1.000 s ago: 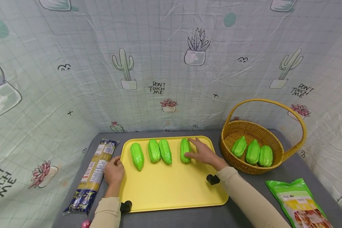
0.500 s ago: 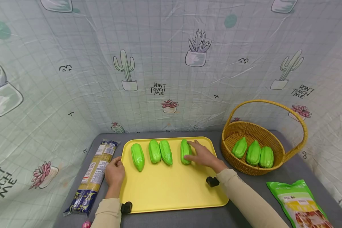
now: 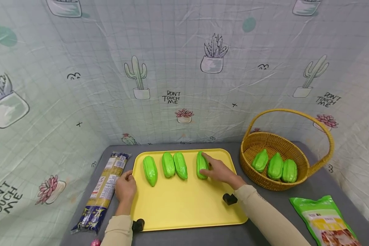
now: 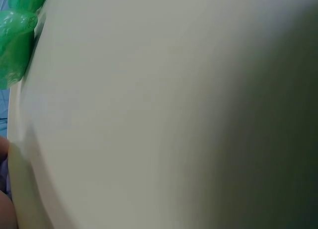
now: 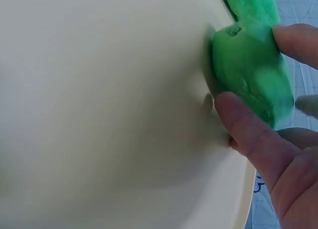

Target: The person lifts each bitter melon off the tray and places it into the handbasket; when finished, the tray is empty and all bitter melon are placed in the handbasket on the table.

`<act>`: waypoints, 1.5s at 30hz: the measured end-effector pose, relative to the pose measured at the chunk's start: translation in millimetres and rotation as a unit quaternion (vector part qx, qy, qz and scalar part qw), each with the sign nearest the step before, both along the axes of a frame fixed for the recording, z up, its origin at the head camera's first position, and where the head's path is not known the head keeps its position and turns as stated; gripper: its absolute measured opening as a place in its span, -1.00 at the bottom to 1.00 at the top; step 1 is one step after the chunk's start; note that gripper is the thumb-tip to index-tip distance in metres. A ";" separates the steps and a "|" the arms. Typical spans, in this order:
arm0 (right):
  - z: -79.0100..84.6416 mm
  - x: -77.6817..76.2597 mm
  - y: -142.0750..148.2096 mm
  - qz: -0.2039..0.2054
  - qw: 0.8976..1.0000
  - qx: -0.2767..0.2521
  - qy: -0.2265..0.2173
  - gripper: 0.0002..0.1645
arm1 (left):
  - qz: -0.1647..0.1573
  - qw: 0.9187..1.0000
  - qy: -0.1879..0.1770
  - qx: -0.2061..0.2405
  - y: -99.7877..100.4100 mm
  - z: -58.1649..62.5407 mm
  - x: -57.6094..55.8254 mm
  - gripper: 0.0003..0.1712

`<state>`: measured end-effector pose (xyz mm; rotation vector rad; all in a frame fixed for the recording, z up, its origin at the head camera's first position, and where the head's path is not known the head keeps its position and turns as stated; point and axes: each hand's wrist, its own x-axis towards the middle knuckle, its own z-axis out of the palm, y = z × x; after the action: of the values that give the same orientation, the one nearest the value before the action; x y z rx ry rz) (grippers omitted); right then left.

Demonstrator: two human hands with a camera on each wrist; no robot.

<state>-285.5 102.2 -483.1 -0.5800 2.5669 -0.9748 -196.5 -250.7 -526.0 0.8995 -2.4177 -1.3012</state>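
In the head view, four-sided yellow tray point(image 3: 169, 208) lies on a grey table, with several green ridged gourd-like vegetables along its far side. My right hand point(image 3: 219, 170) spans the rightmost green gourd point(image 3: 201, 164), thumb on its near side. The right wrist view shows the thumb point(image 5: 231, 107) and a forefinger at either end of this gourd point(image 5: 248, 70), which rests by the tray's rim. My left hand point(image 3: 125, 187), fingers curled, holds the tray's left edge; in the left wrist view its fingers point(image 4: 5, 209) show just beyond the rim.
A wicker basket point(image 3: 249, 167) with an arched handle stands at the right, with 3 green gourds inside. Nearer lies a green food pouch point(image 3: 324, 218). A long pasta packet point(image 3: 103, 191) lies left of the tray, and a small pink object point(image 3: 95, 242) sits at the front edge.
My right fingers have shifted slightly left, closer over the rightmost gourd. The gourds, tray and left hand keep their places; the head view has moved a little.
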 end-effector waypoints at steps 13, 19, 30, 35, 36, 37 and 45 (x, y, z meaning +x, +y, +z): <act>-1.0 2.7 -1.5 0.012 1.000 -0.013 0.002 -0.19 | -0.002 1.000 0.007 -0.006 0.5 -2.4 -2.2 -0.57; -1.3 2.7 0.6 0.005 1.000 -0.003 0.005 -0.16 | -0.004 1.000 0.004 -0.003 2.7 0.3 -3.2 -0.56; 4.9 4.8 5.8 0.007 1.000 -0.010 0.026 -0.14 | 0.006 1.000 0.009 -0.011 2.7 0.6 -3.4 -0.57; 9.9 6.6 10.4 0.009 0.999 -0.001 0.042 -0.14 | 0.008 1.000 0.013 -0.013 2.1 0.9 -2.6 -0.58; 11.4 7.1 11.5 0.010 0.999 0.000 0.046 -0.14 | 0.007 1.000 0.013 -0.011 1.9 0.8 -2.4 -0.58; 13.3 7.8 12.7 0.010 0.999 0.001 0.048 -0.13 | 0.006 1.000 0.013 -0.011 1.9 0.9 -2.2 -0.58; 29.2 12.9 24.2 0.011 0.997 -0.010 0.080 -0.12 | 0.001 1.000 0.007 -0.003 0.6 0.6 0.5 -0.57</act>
<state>-272.6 126.4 -453.8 -0.7164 2.6859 -0.9856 -196.0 -250.1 -525.4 0.8886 -2.4078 -1.2952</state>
